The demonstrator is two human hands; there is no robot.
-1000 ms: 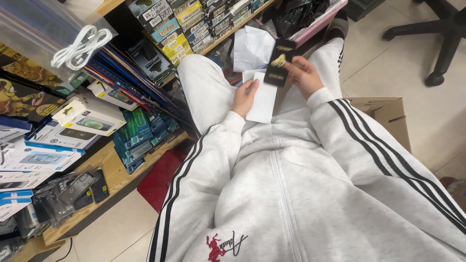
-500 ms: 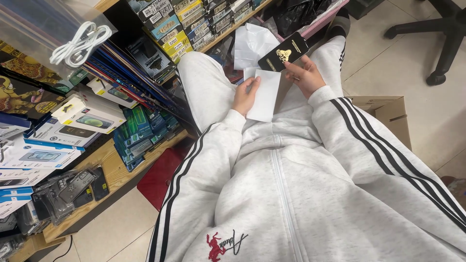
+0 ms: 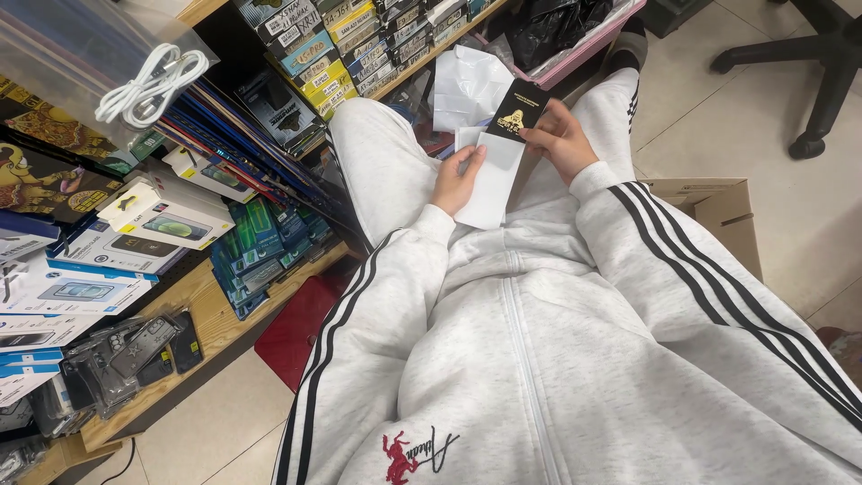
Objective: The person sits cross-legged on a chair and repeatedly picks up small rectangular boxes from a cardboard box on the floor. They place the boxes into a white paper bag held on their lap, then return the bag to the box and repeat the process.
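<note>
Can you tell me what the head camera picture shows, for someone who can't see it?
A seated person in grey clothes holds a white sleeve in the left hand and a small black packet in the right hand, beside wooden shelves of boxed goods.

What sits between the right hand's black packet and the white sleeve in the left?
Nothing visible. The right hand pinches the black packet, whose lower edge already meets the top of the white sleeve held by the left hand. No other item lies between them.
</note>
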